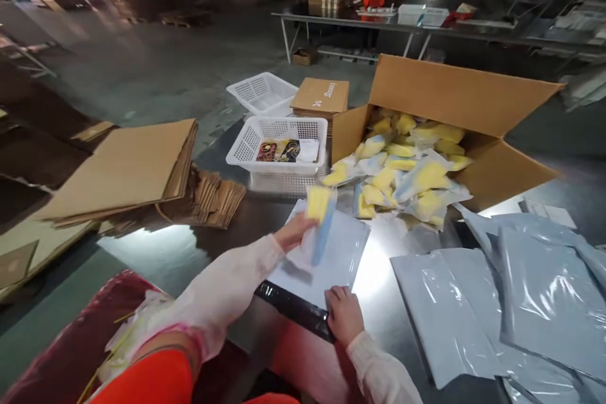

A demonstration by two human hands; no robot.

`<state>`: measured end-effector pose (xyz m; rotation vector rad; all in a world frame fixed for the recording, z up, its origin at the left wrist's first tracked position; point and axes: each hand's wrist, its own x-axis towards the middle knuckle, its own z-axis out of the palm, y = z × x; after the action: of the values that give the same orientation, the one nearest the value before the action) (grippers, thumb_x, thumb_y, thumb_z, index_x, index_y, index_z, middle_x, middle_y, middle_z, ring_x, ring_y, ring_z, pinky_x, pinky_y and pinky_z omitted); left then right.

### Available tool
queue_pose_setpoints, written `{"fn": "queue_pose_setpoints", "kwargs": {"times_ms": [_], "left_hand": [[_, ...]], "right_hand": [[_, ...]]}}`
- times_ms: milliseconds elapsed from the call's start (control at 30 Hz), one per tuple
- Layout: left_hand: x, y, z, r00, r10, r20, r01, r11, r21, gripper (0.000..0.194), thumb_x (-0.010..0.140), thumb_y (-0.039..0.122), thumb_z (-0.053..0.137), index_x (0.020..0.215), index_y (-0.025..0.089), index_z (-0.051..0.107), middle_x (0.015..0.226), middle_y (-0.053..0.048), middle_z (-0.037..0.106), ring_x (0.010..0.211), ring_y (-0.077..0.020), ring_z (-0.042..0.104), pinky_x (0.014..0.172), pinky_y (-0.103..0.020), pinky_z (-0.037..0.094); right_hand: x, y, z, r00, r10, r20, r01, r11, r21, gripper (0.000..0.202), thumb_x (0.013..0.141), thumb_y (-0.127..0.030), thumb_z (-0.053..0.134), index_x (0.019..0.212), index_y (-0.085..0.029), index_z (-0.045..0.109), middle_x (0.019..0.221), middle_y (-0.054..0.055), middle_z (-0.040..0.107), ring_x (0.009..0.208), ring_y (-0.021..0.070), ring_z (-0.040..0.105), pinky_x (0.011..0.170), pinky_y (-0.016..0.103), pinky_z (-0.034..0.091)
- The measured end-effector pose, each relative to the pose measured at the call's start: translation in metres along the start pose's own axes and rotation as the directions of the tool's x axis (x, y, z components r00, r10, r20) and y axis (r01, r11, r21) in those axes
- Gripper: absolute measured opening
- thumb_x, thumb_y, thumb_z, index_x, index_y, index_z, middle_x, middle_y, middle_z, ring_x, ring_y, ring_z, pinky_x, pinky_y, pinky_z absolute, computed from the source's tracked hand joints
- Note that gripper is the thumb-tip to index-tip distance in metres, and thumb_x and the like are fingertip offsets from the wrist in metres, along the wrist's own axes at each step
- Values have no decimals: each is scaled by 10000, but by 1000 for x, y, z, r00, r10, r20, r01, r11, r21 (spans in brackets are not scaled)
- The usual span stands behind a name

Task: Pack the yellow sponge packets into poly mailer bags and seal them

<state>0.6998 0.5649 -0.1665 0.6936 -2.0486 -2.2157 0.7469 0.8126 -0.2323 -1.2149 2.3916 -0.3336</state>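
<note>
My left hand [294, 233] pinches a yellow-and-blue packet [320, 218] over the pale bag [338, 249], seemingly positioning it; the next move calls for a steady bag. My right hand [344, 315], partly curled, touches its black edge [296, 308]; gripping, I cannot tell.

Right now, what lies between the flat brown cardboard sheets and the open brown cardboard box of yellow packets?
In the head view, a white plastic basket of printed cards, with stacked brown cardboard and another white basket behind.
</note>
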Motion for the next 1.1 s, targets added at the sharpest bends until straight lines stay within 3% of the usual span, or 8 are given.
{"fn": "queue_pose_setpoints", "kwargs": {"times_ms": [100, 200, 367, 533, 667, 800, 933, 1100], "left_hand": [[-110, -33, -23, 860, -355, 367, 454, 861, -229, 470, 571, 306, 747, 1008, 168, 641, 824, -44, 666, 713, -182, 609, 687, -329, 502], [-193, -84, -22, 748, -459, 479, 626, 728, -280, 330, 535, 291, 749, 850, 200, 711, 793, -27, 688, 678, -164, 601, 683, -306, 495], [-245, -160, -4, 794, -539, 281, 602, 762, -240, 287, 543, 459, 750, 728, 243, 712, 730, -32, 689, 686, -211, 611, 682, -327, 504], [-224, -151, -9, 866, -444, 231, 457, 889, -4, 258, 676, 413, 693, 849, 222, 715, 853, -62, 715, 801, -229, 627, 747, -322, 504], [-186, -121, -9, 840, -499, 214, 537, 819, -201, 173, 654, 213, 642, 815, 180, 694, 776, -54, 695, 728, -211, 634, 698, -318, 501], [-148, -115, 5, 875, -484, 6, 462, 832, -306, 86, 711, 223, 607, 733, 148, 644, 664, -21, 641, 664, -181, 610, 669, -304, 478], [-119, -118, 23, 889, -452, -74, 424, 873, -239, 148, 741, 213, 634, 618, 141, 591, 498, 21, 515, 493, -130, 500, 548, -282, 420], [-80, -106, 46, 945, -274, -179, 249, 956, -153, 256, 933, 359, 511, 942, 127, 618, 746, -7, 602, 617, -113, 563, 592, -269, 490]], "right_hand": [[5, 2, 4, 998, -63, 29, 65, 996, -65, 424, 708, -87, 552, 1113, -197, 612, 1166, 78, 623, 1048, 259, 521, 843, 369, 406], [7, 2, 11, 992, -125, -18, 121, 982, -142, 398, 733, -92, 559, 1112, -200, 610, 1194, 80, 610, 1062, 258, 504, 831, 363, 384], [16, 2, 15, 981, -130, -143, 97, 971, -219, 217, 881, -145, 490, 983, -205, 671, 1045, 71, 662, 928, 219, 539, 784, 338, 374], [12, 2, 11, 956, -13, -294, -55, 974, -220, 244, 929, -255, 472, 950, -242, 715, 859, 71, 628, 811, 209, 554, 662, 300, 363], [2, 3, 20, 912, -86, -402, -9, 974, -228, 333, 963, -236, 393, 1121, -243, 685, 777, 55, 614, 695, 161, 565, 602, 263, 369], [1, 3, 24, 869, -147, -472, 22, 965, -261, 382, 973, -207, 335, 1120, -218, 687, 754, 55, 614, 656, 152, 567, 580, 256, 388], [2, 1, 16, 837, -204, -507, 90, 966, -241, 408, 950, -153, 316, 1137, -193, 676, 751, 57, 602, 664, 158, 563, 597, 260, 420], [1, -2, 4, 781, -214, -587, 82, 967, -243, 381, 961, -165, 331, 1138, -203, 666, 703, 37, 574, 619, 142, 527, 575, 246, 401]]}}
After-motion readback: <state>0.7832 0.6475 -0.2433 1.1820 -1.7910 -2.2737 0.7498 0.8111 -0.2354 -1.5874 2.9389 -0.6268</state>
